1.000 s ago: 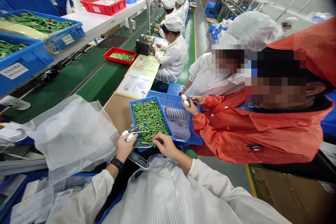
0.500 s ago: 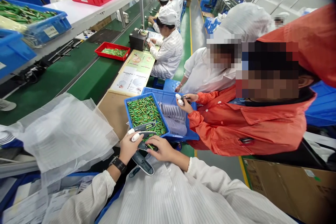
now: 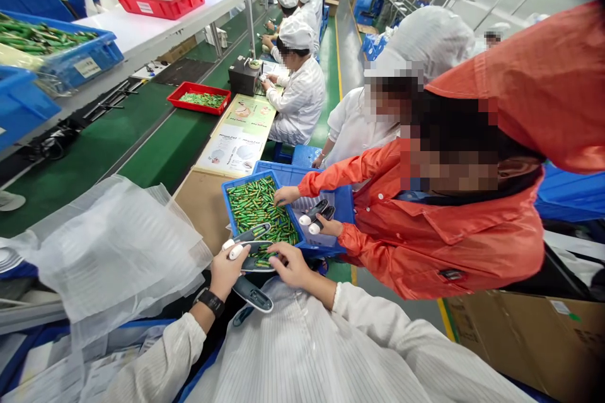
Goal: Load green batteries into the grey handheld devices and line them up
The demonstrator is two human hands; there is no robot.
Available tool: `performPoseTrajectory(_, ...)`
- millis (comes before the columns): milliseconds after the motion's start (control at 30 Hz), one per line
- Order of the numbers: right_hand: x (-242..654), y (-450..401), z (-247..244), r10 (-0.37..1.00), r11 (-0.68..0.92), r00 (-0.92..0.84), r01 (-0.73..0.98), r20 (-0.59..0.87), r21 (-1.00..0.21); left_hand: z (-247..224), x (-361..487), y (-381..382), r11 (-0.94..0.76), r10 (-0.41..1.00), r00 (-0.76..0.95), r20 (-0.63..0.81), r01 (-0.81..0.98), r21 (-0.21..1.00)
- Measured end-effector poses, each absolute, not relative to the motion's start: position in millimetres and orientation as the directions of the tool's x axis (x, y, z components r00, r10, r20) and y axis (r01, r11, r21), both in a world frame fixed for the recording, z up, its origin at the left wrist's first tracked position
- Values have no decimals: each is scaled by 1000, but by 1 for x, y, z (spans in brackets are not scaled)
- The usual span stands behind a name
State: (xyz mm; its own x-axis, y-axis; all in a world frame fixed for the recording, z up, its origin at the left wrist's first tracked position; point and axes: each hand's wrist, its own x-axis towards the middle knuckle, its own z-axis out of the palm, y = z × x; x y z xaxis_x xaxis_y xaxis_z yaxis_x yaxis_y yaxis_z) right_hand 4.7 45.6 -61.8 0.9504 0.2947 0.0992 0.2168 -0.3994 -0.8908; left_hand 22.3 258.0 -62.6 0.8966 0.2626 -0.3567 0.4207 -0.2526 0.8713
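Note:
My left hand (image 3: 227, 274), a black watch on its wrist, is closed around several dark grey handheld devices (image 3: 250, 289) with white ends. They fan out to the right, the lowest one lying over my lap. Small green battery cells (image 3: 263, 257) show at the dark middle device. My right hand (image 3: 292, 266) is beside them, its fingers curled and pinching at the cells; how many it grips is hidden. Just beyond both hands stands a blue bin (image 3: 225, 198) full of the same green cells.
At right, a co-worker in orange (image 3: 439, 233) reaches one hand into the bin and holds two similar devices. White translucent foam sheets (image 3: 123, 233) lie at left. A red tray (image 3: 172, 97) sits on the green conveyor belt (image 3: 155, 145). A brown carton (image 3: 534, 340) lies lower right.
The co-worker's one hand has moved left onto the cells, while the other keeps the two devices, now lower. My right fingers have shifted slightly at the cells; my left hand still holds the devices.

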Motion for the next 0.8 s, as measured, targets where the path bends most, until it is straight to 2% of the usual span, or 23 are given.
performPoseTrajectory(67,22,50,-75,181,-558,983,102,-1,-823,-60,31,270,-220,346,871,-350,438,872)
performPoseTrajectory(133,43,59,-88,168,-724,979,42,-117,-689,-56,39,281,-203,419,845,-333,444,873)
performPoseTrajectory(200,63,70,-99,178,-815,962,27,-206,-578,-52,44,291,-216,470,829,-302,440,871)
performPoseTrajectory(300,85,86,-108,166,-848,953,7,-254,-530,-46,47,299,-263,491,834,-252,418,870)
performPoseTrajectory(433,95,91,-110,200,-826,949,29,-245,-563,-44,47,300,-338,464,861,-207,388,858)
performPoseTrajectory(633,59,66,-85,216,-660,966,38,-141,-750,-42,43,285,-343,460,871,-171,352,871)
performPoseTrajectory(733,27,58,-63,176,-301,969,-115,-174,-947,-41,46,280,-376,466,877,-117,316,871)
performPoseTrajectory(800,11,58,-49,140,-89,972,-179,-190,-980,-43,53,279,-408,462,884,-70,282,869)
